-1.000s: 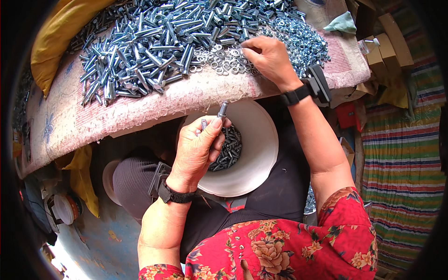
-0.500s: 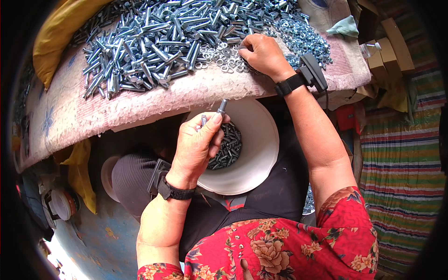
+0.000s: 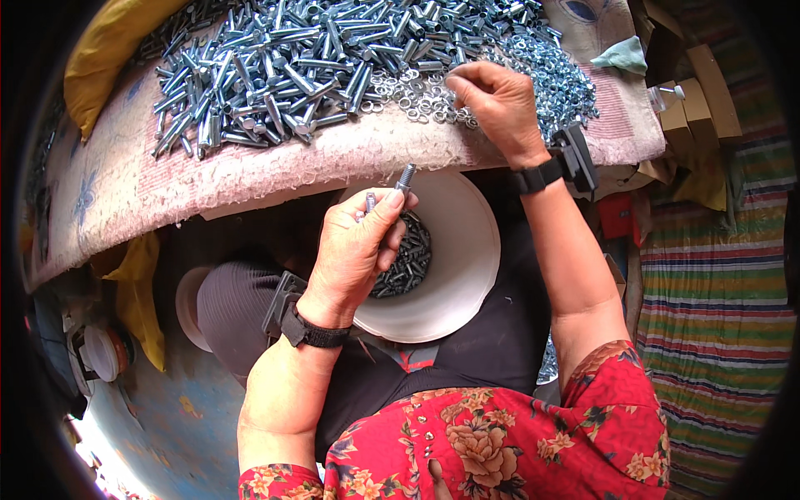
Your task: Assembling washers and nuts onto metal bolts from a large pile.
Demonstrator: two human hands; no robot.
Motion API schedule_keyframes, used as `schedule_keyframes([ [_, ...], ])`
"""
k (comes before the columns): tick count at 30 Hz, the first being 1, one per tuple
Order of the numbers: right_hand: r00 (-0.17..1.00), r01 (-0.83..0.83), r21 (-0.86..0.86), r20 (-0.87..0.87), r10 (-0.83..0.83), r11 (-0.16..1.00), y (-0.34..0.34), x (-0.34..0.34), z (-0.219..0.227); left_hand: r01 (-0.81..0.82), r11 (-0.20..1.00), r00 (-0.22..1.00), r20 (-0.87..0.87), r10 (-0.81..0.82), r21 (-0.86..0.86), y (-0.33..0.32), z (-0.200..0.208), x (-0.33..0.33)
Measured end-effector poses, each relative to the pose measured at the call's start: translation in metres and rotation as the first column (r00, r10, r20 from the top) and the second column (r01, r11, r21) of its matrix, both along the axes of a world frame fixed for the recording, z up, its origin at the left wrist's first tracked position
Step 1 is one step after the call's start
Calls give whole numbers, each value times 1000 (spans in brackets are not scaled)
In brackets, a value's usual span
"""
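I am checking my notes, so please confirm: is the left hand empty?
No, the left hand holds a bolt with its threaded end sticking out.

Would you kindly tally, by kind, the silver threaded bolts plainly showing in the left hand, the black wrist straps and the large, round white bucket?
Silver threaded bolts plainly showing in the left hand: 2 (others may be hidden)
Black wrist straps: 2
Large, round white bucket: 1
Total: 5
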State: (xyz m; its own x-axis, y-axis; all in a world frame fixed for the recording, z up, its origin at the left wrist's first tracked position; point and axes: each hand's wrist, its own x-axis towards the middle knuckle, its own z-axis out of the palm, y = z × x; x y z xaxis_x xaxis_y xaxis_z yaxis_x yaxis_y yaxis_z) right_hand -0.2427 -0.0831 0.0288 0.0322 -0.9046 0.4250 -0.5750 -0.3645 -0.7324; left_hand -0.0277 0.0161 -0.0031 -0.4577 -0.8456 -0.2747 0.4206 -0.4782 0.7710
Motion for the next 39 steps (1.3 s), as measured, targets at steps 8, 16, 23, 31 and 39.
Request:
schedule_keyframes([
  [8, 883, -141, 173, 468, 45, 975, 46, 46, 5, -57, 998, 998, -6, 57, -8, -1, 2, -1],
  [16, 948, -26, -65, 314, 45, 998, 63, 58, -7, -59, 998, 998, -24, 58, -18, -9, 4, -14],
  [23, 993, 112, -219, 66, -99, 969, 46, 43, -16, -69, 998, 997, -42, 68, -2, -13, 1, -25],
  [31, 993, 95, -227, -41, -106, 969, 31, 26, -22, -88, 995, 995, -46, 90, 36, -19, -1, -31],
  [39, 994, 102, -191, -20, -107, 976, 33, 29, -20, -85, 995, 995, -44, 87, 58, -20, -2, -34],
])
